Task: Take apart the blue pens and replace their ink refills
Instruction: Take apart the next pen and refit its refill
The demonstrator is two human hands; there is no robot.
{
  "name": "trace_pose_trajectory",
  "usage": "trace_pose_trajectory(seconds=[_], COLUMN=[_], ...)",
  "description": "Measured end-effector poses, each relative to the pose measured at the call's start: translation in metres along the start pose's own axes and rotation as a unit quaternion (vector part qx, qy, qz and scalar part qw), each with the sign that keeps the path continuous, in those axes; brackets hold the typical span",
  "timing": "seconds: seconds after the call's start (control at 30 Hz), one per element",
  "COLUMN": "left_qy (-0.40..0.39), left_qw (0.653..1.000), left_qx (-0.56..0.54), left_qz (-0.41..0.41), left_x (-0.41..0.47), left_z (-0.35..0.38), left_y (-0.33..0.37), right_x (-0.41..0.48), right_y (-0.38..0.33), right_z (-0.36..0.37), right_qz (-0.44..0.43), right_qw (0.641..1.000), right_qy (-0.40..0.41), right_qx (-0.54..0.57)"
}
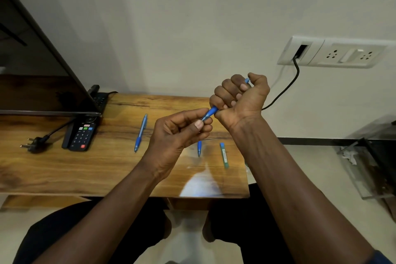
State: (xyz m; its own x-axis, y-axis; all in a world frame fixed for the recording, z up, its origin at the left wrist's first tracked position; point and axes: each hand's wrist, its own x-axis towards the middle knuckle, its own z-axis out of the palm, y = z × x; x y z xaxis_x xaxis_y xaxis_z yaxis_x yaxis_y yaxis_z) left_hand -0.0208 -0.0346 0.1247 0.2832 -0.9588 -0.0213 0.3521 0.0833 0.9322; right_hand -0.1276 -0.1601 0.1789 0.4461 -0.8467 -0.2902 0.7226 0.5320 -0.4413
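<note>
**Blue on brown, mostly**

Raised pen [211, 112], flat pen [140, 133] and half-hidden pen [199, 148] are all bright blue. Tabletop [64, 167] is honey-brown with dark grain streaks, refill case [224, 155] teal-green, remote [82, 137] black with red, green and blue buttons, socket plate [334, 52] white

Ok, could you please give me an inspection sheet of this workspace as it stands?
Surface: wooden table, glare patch near front edge.
Job's things: one blue pen held above the table; second pen lying free; third pen partly hidden behind left hand; slim blue-green case beside it.
Clutter: remote control, television.
Hands: left hand pinches the held pen's lower end; right hand grips its barrel.
Cables: unplugged plug on table; black cable from wall socket.
Surroundings: plain wall, glass stand at right.
</note>
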Motion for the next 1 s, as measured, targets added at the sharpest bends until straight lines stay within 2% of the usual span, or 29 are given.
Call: trace_pose_trajectory(seconds=[0.2,0.4,0.5,0.67,0.83,1.0], left_qy=[-0.003,0.007,0.013,0.025,0.021,0.029], left_qw=[0.998,0.981,0.976,0.968,0.966,0.964], left_qx=[0.052,0.169,0.191,0.216,0.224,0.228], left_qz=[0.026,0.099,0.105,0.124,0.126,0.131], left_x=[-0.001,0.000,0.001,0.001,0.001,0.002], left_z=[0.000,0.002,0.000,0.000,0.000,0.000], left_y=[-0.001,-0.005,-0.007,-0.008,-0.010,-0.011], right_x=[0.000,0.000,0.001,-0.001,-0.001,-0.004], right_y=[0.001,0.004,0.004,0.003,0.004,0.005], right_z=[-0.001,-0.002,-0.005,-0.001,-0.003,0.004], right_qz=[0.003,-0.002,0.014,-0.012,-0.005,-0.054], right_qw=[1.000,0.996,0.996,0.994,0.995,0.994], right_qy=[0.025,0.084,0.088,0.110,0.094,0.087], right_qx=[0.011,0.027,0.029,0.015,0.017,-0.047])
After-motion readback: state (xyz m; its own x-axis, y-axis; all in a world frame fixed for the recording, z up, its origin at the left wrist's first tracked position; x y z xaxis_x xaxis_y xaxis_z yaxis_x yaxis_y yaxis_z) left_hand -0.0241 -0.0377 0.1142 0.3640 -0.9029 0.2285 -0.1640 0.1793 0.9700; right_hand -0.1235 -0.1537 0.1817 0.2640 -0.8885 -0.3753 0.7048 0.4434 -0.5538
